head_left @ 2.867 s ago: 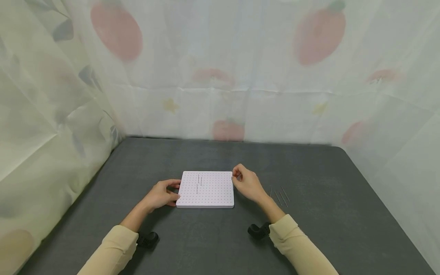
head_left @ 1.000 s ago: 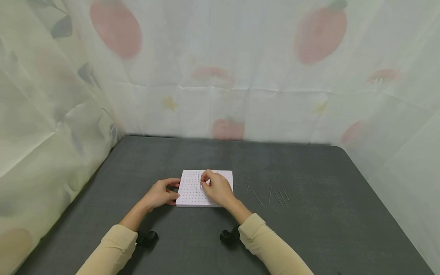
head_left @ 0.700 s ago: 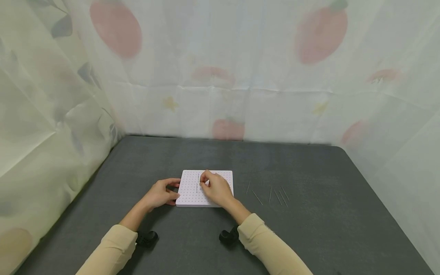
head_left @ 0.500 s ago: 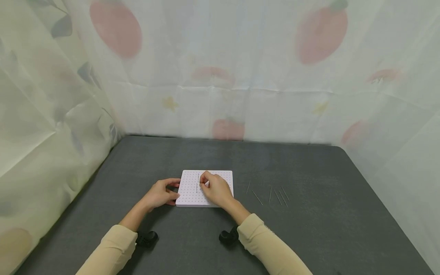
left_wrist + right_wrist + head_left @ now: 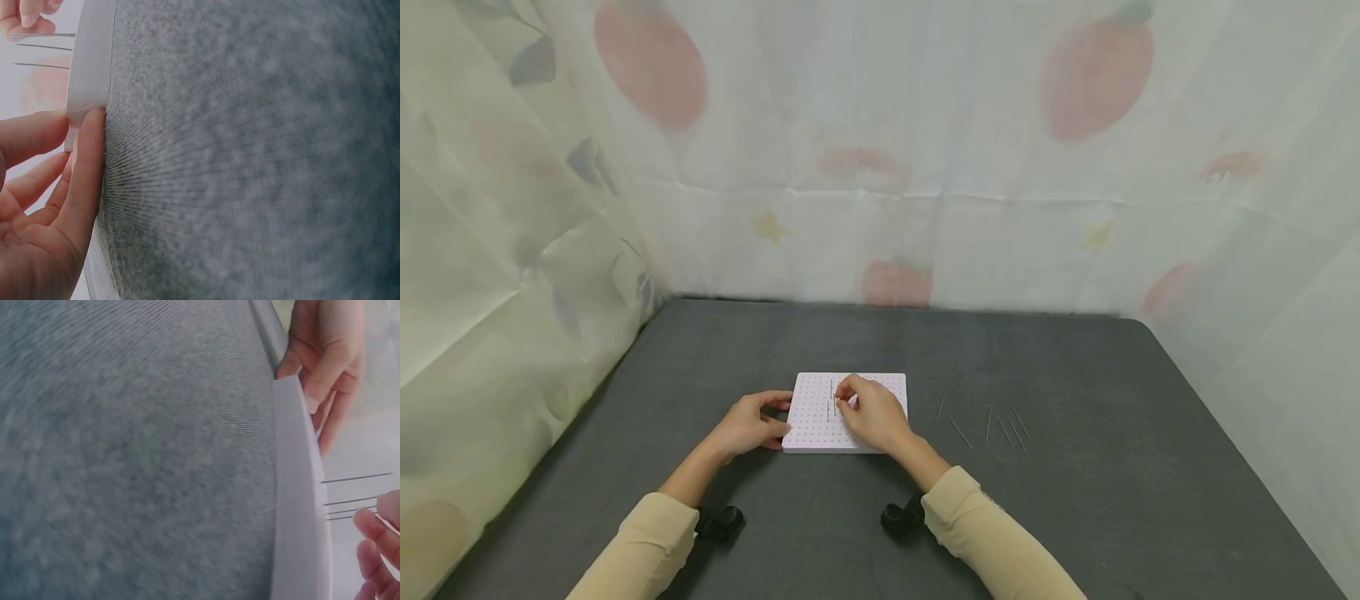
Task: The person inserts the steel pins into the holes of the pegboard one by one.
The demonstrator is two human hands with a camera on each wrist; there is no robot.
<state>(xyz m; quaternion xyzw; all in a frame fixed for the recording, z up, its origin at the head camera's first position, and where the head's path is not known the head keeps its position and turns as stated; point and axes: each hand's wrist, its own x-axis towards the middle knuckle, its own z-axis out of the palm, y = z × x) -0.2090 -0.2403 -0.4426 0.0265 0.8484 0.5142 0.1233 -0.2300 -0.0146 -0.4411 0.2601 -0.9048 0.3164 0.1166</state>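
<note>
A white pegboard (image 5: 812, 435) with rows of small holes lies on the table. My left hand (image 5: 751, 427) grips its left edge, thumb at the top face and a finger along the side in the left wrist view. Over the board's middle, my right hand (image 5: 877, 415) pinches a thin metal pin between thumb and forefinger; the pin's upper part is hidden by the fingertips. Other metal pins (image 5: 357, 478) stand upright in the board close by. Seen from the left wrist, the standing pins (image 5: 42, 65) are near the right fingertips.
Several loose metal pins (image 5: 988, 424) lie on the dark grey table (image 5: 1075, 500) right of the board, one of them (image 5: 960, 432) slanting near its right side. A patterned curtain (image 5: 970, 250) hangs behind the table's far edge, another along the left.
My right hand has moved left from the board's right edge to its middle, uncovering loose pins on the table. Over the last second it has barely shifted. The left hand stays on the edge.
</note>
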